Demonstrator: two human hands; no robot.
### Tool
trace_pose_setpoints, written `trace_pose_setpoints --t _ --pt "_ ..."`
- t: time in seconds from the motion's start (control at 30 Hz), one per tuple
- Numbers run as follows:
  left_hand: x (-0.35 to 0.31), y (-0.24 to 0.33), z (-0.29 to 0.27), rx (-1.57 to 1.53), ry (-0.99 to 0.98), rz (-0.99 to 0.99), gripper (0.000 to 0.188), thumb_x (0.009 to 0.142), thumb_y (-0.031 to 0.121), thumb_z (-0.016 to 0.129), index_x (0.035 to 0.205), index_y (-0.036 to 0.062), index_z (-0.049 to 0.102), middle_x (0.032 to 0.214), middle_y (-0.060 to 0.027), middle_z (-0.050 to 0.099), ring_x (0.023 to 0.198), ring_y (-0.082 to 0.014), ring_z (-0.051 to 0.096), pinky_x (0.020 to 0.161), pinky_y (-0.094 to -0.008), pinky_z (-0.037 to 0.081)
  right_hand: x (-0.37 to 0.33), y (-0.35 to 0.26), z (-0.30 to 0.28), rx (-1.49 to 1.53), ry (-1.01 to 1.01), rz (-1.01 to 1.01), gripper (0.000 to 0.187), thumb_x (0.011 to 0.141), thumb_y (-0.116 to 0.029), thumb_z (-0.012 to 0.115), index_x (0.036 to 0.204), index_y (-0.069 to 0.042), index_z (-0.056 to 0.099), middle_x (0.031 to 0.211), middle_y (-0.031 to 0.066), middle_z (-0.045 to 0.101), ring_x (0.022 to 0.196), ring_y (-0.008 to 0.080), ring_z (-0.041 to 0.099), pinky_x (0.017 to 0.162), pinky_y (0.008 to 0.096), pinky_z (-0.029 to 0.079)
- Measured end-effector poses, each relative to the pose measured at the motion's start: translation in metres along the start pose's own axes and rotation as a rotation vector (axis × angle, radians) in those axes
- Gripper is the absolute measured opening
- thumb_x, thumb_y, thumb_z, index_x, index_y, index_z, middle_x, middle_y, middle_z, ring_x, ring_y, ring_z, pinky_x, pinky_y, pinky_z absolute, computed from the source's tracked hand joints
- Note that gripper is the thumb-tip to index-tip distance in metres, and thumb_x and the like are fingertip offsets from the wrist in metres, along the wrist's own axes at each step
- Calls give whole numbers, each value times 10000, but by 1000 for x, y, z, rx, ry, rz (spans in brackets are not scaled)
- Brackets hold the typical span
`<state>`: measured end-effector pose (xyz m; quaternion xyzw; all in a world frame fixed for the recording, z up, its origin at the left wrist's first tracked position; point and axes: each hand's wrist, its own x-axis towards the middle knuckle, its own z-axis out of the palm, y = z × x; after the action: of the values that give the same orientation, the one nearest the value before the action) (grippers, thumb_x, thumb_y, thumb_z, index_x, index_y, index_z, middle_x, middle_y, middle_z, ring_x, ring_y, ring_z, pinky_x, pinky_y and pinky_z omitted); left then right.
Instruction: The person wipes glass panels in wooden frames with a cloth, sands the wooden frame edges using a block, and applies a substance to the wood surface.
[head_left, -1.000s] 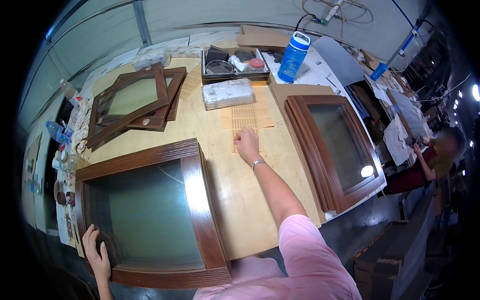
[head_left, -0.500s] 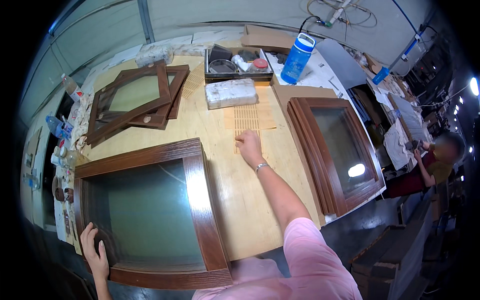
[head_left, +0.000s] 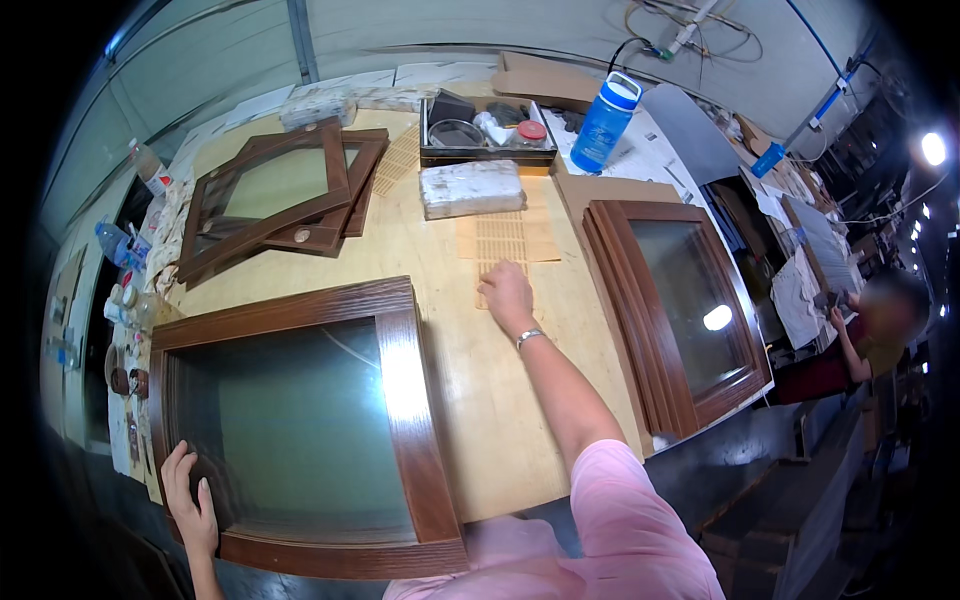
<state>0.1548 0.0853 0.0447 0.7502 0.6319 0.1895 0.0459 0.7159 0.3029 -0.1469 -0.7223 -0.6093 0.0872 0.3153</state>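
A brown wooden frame with a glass pane (head_left: 300, 430) lies in front of me at the near left, its frame dark and glossy. My left hand (head_left: 188, 500) rests against its left side, fingers long and slightly spread, thumb apart. Past the frame's right side, my right hand (head_left: 508, 295) has its fingers drawn together at a yellowish sheet of small strip labels (head_left: 500, 240). Whether a label is between those fingertips is too small to tell. On the sheet's far end sits a white wrapped block (head_left: 472, 190).
More glazed brown frames are stacked at the right (head_left: 680, 310) and far left (head_left: 270, 190). A tray of odds and ends (head_left: 488, 155) and a blue water bottle (head_left: 605, 125) stand at the back. Plastic bottles (head_left: 120, 245) line the left side. A person (head_left: 840, 350) works at far right.
The view has shifted slightly. My right hand remains at the label sheet with its fingers a little more turned down; my left hand stays on the frame.
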Motion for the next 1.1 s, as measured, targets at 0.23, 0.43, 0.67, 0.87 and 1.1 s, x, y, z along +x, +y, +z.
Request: trace_pose_setpoints --t 0.23,0.43,0.67,0.87,1.1 --pt "0 -1 0 21 -6 2 345 921 53 526 1260 2 562 1421 -175 518 1313 -369 473 1111 -451 362 7 9 -15 128 -129 -22 275 713 -148 826 970 -58 787 1018 84 643 1023 283 597 901 384 505" --pt "0 -2 0 18 -14 -12 341 926 70 527 1259 5 562 1418 -175 520 1307 -375 476 1109 -458 362 13 14 -10 86 -105 -83 282 708 -173 836 964 -66 790 984 75 636 1010 273 588 899 380 501" --pt "2 0 -2 13 -13 -14 334 925 94 537 1245 2 566 1404 -179 527 1293 -370 485 1100 -453 368 17 9 -3 8 -58 -75 147 744 -176 804 852 -78 786 894 55 640 965 260 590 857 393 502" --pt "3 2 -3 15 -13 -29 326 922 110 539 1227 -1 572 1400 -181 527 1289 -374 484 1095 -453 370 10 10 6 8 35 -103 71 773 -161 766 795 -94 772 863 47 639 934 250 594 825 393 502" --pt "3 2 -2 16 -7 -19 328 923 110 534 1229 0 573 1403 -183 524 1289 -375 483 1095 -451 368 2 11 10 43 175 -205 59 759 -110 753 734 -77 710 816 56 609 881 256 604 752 386 515"
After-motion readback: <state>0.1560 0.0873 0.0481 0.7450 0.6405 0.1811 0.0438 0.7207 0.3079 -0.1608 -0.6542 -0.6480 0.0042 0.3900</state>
